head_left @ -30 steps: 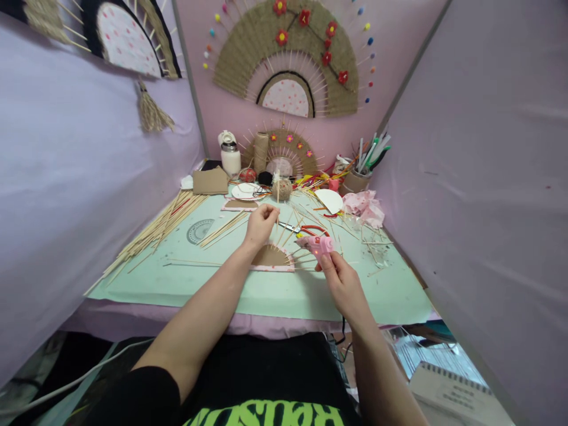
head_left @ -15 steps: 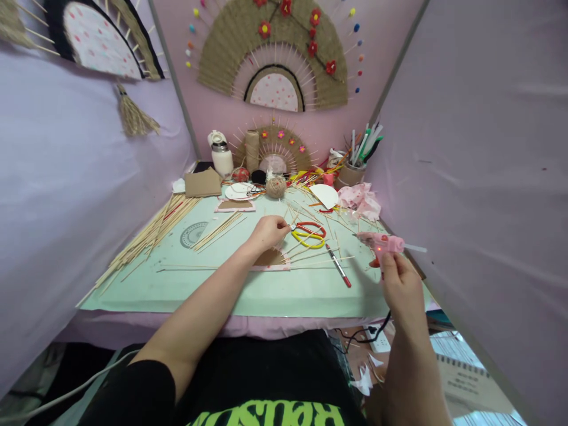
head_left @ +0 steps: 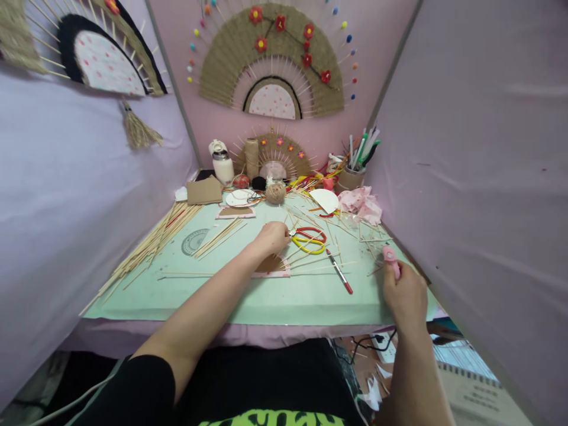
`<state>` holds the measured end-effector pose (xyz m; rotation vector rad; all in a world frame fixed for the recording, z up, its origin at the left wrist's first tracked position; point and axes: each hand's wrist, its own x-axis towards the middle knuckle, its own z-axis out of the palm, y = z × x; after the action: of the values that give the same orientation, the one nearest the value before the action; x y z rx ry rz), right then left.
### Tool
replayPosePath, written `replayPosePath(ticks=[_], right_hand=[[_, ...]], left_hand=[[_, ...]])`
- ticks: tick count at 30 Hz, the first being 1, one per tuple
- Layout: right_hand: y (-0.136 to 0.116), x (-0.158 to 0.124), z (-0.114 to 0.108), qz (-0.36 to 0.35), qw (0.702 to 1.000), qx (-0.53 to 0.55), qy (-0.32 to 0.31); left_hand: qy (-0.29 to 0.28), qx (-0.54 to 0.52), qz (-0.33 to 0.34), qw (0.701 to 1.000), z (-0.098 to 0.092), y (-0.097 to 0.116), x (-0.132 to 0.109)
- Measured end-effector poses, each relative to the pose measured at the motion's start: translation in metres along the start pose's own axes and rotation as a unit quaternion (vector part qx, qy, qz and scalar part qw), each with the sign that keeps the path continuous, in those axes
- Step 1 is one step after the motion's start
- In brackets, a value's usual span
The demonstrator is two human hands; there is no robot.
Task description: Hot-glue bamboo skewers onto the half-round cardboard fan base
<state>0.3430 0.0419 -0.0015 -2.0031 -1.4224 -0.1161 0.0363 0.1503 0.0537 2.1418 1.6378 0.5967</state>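
Observation:
My right hand (head_left: 406, 296) is closed around the handle of a pink hot glue gun (head_left: 391, 260), at the table's right side; its nozzle does not show clearly. My left hand (head_left: 271, 238) is pinched shut above a half-round piece of brown cardboard (head_left: 271, 264) with a pink-spotted edge. What is between its fingertips I cannot make out. Thin wooden sticks (head_left: 313, 264) fan out to the right from the cardboard, partly behind the left hand and forearm. Touching or very near the left fingertips are scissors (head_left: 309, 241) with red and yellow handles.
A red-capped pen (head_left: 339, 272) lies right of the cardboard. Bundled sticks (head_left: 142, 251) cover the left side. At the back are a twine ball (head_left: 276, 193), a white bottle (head_left: 222, 167), a white half-disc (head_left: 325, 200) and a tool pot (head_left: 350, 179). Finished fans (head_left: 222, 77) hang behind.
My right hand has turned the glue gun, whose nozzle pointed left and showed before, so that mainly its back end shows. My left hand stays near the cardboard. The whole view has shifted slightly.

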Motion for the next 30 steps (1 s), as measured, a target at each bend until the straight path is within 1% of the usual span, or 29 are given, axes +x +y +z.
replayPosePath(ticks=[4, 7, 12, 19, 27, 30], right_hand=[[0.007, 0.000, 0.008, -0.023, 0.999, 0.001, 0.025], [0.008, 0.001, 0.011, -0.029, 0.999, 0.004, 0.022], [0.007, 0.001, 0.012, 0.003, 1.000, 0.003, -0.006], [0.007, -0.001, 0.013, 0.018, 1.000, 0.009, -0.007], [0.004, -0.001, 0.012, 0.031, 0.999, 0.009, 0.003], [0.004, -0.001, 0.012, 0.031, 0.999, 0.015, -0.003]], left_hand=[[-0.015, 0.008, -0.009, 1.000, 0.001, 0.003, 0.003], [-0.020, 0.011, -0.015, 1.000, 0.002, 0.006, 0.005], [-0.029, 0.035, -0.015, 0.999, 0.001, 0.010, 0.007], [-0.053, 0.094, -0.018, 0.994, 0.001, 0.014, 0.007], [-0.107, 0.174, -0.030, 0.979, -0.001, 0.021, 0.004], [-0.130, 0.199, -0.033, 0.971, -0.003, 0.025, 0.003]])
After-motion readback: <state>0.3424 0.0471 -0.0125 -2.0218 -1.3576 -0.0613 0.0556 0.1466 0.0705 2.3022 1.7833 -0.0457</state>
